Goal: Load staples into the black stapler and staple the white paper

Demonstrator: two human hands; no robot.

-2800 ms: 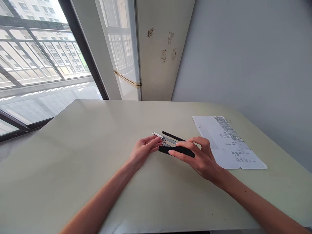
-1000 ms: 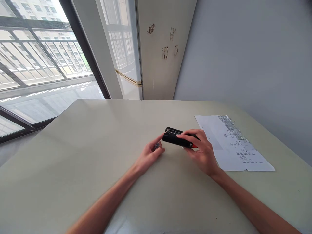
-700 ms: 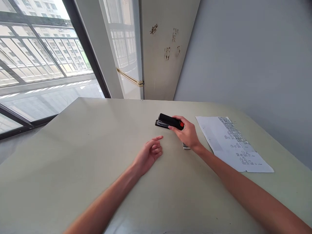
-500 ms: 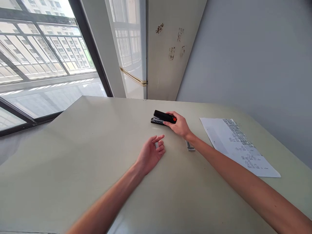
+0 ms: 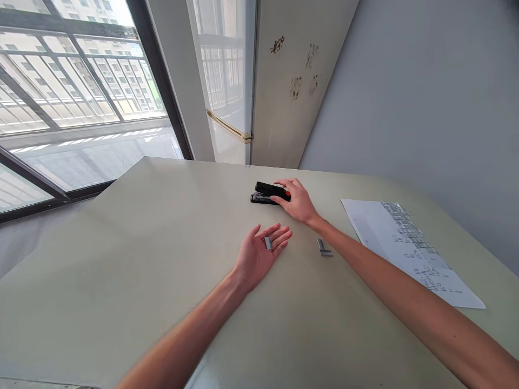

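My right hand [image 5: 299, 201] grips the rear end of a black stapler [image 5: 265, 192], thumb low on the near side and fingers over the top. The stapler rests on the table, its upper arm a little raised at the front, with a red-orange patch near my fingers. Palm up, with fingers stretched out, my left hand [image 5: 259, 254] holds a short strip of staples [image 5: 268, 243] lying loose at the base of its fingers. More strips of staples [image 5: 324, 252] lie on the table beneath my right forearm.
A printed white sheet of paper [image 5: 381, 227] lies at the right of the pale table [image 5: 121, 259]. Behind the table stands a refrigerator [image 5: 279, 124] with stained patches, near a grey wall [image 5: 413, 97]. A window [image 5: 81, 81] with railings outside is at the left.
My left hand has uncurled, so the strip of staples shows on its palm. My right hand stays at the stapler, its fingers slightly lifted. The view has shifted a little.
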